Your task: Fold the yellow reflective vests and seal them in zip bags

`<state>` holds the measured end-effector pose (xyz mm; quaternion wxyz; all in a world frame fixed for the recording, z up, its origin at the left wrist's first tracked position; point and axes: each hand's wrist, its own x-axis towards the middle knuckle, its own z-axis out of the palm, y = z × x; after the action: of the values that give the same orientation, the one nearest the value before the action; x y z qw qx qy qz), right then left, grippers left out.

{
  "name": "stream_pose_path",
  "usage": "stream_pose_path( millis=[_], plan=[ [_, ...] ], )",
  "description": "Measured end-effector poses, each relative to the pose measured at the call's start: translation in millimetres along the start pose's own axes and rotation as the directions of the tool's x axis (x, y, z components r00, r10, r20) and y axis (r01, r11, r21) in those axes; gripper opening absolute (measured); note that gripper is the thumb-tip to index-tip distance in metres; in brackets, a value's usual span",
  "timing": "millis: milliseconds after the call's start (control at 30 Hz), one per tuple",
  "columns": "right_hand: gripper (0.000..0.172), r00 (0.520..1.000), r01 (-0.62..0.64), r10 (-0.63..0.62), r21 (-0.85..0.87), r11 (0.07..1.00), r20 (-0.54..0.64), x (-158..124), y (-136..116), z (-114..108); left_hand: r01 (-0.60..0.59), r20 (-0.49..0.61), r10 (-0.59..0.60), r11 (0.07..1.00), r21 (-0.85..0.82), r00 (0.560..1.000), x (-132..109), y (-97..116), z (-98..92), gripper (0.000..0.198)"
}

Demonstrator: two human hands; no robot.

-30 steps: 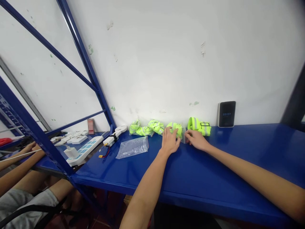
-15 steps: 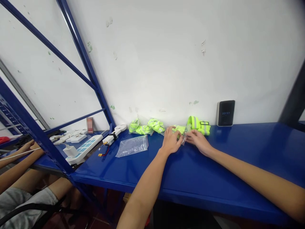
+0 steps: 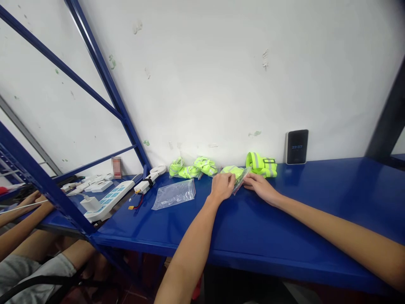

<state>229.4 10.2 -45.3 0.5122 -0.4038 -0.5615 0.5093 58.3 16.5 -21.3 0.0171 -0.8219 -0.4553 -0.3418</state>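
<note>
A clear zip bag [image 3: 241, 179] with a neon yellow reflective strap [image 3: 232, 170] inside lies between my hands. My left hand [image 3: 223, 185] is closed on the bag's near left edge, its fingers curled. With fingers pinched, my right hand [image 3: 260, 186] grips the bag's right side by the opening. Just behind my right hand sits a loose rolled reflective belt [image 3: 262, 165] with a dark buckle. Further left along the wall are bagged neon yellow straps [image 3: 193, 168]. A flat clear zip bag [image 3: 174, 194] lies left of my left hand.
A small white fan [image 3: 148, 180] with red and black wires lies at the left, near a white power strip [image 3: 112, 200]. A blue rack post [image 3: 60, 198] stands there, with another person's arms [image 3: 30, 223] beyond. A dark-screened clock [image 3: 297, 147] leans on the wall.
My left hand has curled its fingers and shifted slightly left along the bag's edge. The bag's opening now shows as a straight slanted edge by my right hand. The view has shifted slightly.
</note>
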Motion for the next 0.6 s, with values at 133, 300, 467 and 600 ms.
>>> stream_pose_path(
  millis=[133,300,467,600],
  plan=[
    [0.024,0.995,0.095,-0.095,-0.012,0.995,0.037,-4.4,-2.6,1.9,-0.161,-0.031,0.161,0.987,-0.011,0.987,-1.9,6.3,-1.3,0.024],
    [0.032,0.987,0.153,-0.152,-0.017,0.988,0.049,-3.6,-0.4,1.7,-0.213,-0.062,0.216,0.976,0.055,0.974,-3.0,10.4,-1.8,0.017],
    [0.037,0.986,0.164,-0.160,-0.100,0.981,0.046,-2.2,1.1,1.2,-0.197,-0.010,0.197,0.980,-0.010,0.980,-2.8,5.1,2.5,0.021],
    [0.037,0.978,0.209,-0.205,-0.239,0.948,0.041,-2.3,0.8,-0.5,-0.160,0.015,0.162,0.983,-0.092,0.987,-1.2,0.2,8.6,0.024]
  ],
)
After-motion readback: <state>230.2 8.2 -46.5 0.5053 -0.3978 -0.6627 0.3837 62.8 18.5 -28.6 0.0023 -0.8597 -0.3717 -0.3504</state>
